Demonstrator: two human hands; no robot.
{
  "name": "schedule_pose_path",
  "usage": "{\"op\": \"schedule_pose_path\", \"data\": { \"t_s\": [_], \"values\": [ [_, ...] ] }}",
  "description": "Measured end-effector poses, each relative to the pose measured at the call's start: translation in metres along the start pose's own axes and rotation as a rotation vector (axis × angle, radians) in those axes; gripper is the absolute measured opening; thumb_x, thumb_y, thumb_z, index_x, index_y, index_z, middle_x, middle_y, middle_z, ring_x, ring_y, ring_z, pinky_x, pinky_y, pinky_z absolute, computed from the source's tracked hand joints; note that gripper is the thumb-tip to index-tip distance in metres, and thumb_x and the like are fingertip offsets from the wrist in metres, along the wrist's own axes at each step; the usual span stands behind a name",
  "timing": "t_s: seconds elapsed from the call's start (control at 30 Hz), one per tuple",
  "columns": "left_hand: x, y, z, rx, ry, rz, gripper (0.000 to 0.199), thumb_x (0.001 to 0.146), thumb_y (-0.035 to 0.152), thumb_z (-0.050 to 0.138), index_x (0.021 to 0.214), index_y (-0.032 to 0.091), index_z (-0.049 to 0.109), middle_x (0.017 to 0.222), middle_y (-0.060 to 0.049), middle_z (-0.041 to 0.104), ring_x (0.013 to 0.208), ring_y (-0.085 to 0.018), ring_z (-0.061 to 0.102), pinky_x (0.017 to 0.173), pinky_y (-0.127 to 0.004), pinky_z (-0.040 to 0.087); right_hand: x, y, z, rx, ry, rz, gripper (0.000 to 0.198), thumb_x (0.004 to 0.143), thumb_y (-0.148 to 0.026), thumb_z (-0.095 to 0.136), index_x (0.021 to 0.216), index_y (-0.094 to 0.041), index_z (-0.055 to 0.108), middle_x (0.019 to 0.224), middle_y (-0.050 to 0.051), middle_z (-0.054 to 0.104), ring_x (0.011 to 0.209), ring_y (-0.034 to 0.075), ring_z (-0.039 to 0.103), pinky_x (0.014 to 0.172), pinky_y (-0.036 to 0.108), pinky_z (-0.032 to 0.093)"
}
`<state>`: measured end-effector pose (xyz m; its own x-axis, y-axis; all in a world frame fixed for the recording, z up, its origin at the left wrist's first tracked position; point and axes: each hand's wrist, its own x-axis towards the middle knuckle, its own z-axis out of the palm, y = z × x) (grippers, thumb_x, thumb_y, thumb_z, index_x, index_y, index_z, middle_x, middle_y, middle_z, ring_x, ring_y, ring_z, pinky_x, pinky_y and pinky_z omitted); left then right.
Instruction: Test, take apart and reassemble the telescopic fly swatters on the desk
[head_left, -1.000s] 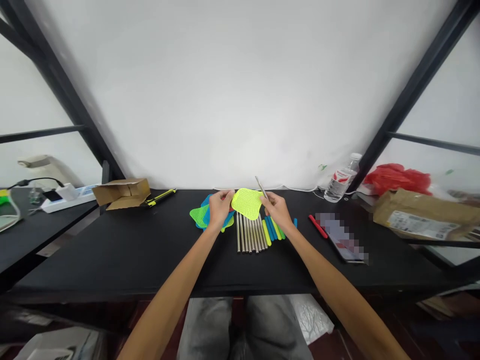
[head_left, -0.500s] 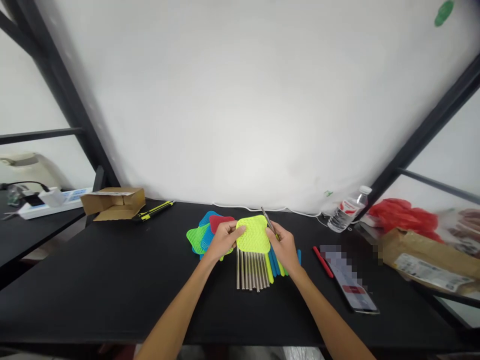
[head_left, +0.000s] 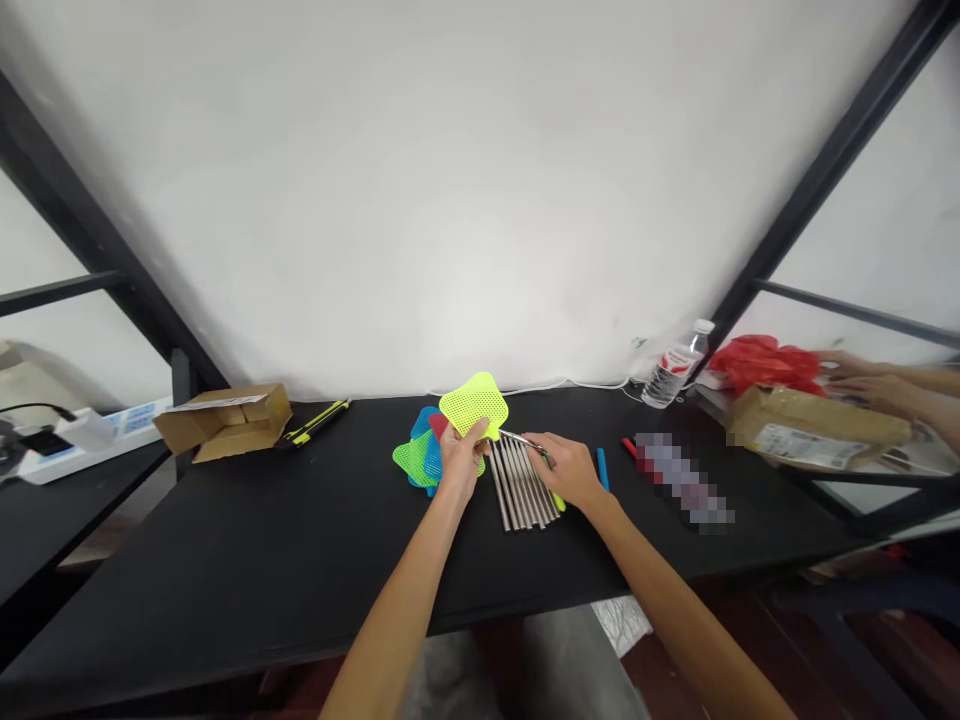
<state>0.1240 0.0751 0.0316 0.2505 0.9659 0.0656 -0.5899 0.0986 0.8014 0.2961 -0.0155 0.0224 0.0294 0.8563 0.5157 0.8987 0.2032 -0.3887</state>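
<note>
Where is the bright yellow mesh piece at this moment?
In the head view, the bright yellow mesh piece is near the middle, in the left hand, beyond the metal rods, above and right of the green, blue and red mesh pieces.

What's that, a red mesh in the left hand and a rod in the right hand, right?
Not quite: the mesh in the left hand is yellow, not red, as the head view shows. The right hand does hold a rod.
</note>
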Motion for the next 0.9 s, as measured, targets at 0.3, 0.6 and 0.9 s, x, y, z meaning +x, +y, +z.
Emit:
{"op": "schedule_pose_path", "data": {
  "t_s": [0.3,0.6,0.9],
  "values": [
    [-0.019,-0.004,-0.008,0.056,0.111,0.181,0.05,0.062,0.034,0.087,0.102,0.017,0.062,0.105,-0.008,0.073,0.065,-0.011,0.068,0.049,-0.019,0.047,-0.014,0.007,-0.01,-0.045,-0.063,-0.019,0.037,0.101,-0.038,0.042,0.123,-0.025,0.069,0.111,0.008,0.073,0.104,0.021,0.067,0.092,0.027,0.046],
    [-0.05,-0.005,-0.017,0.024,0.01,0.118,0.048,0.063,0.025,0.089,0.104,0.018,0.066,0.111,-0.007,0.073,0.089,-0.017,0.073,0.065,-0.02,0.057,-0.032,0.004,-0.011,-0.059,0.018,-0.15,0.032,0.099,-0.036,0.049,0.118,-0.024,0.072,0.101,0.006,0.076,0.094,0.019,0.069,0.082,0.025,0.045],
    [-0.047,-0.004,-0.025,-0.106,-0.082,0.05,0.047,0.075,0.019,0.082,0.119,0.02,0.065,0.116,-0.008,0.073,0.101,-0.022,0.073,0.079,-0.024,0.06,-0.035,0.014,-0.011,-0.008,0.171,-0.193,0.025,0.097,-0.032,0.053,0.11,-0.025,0.073,0.1,0.004,0.077,0.088,0.019,0.071,0.082,0.027,0.05]
  ]
}}
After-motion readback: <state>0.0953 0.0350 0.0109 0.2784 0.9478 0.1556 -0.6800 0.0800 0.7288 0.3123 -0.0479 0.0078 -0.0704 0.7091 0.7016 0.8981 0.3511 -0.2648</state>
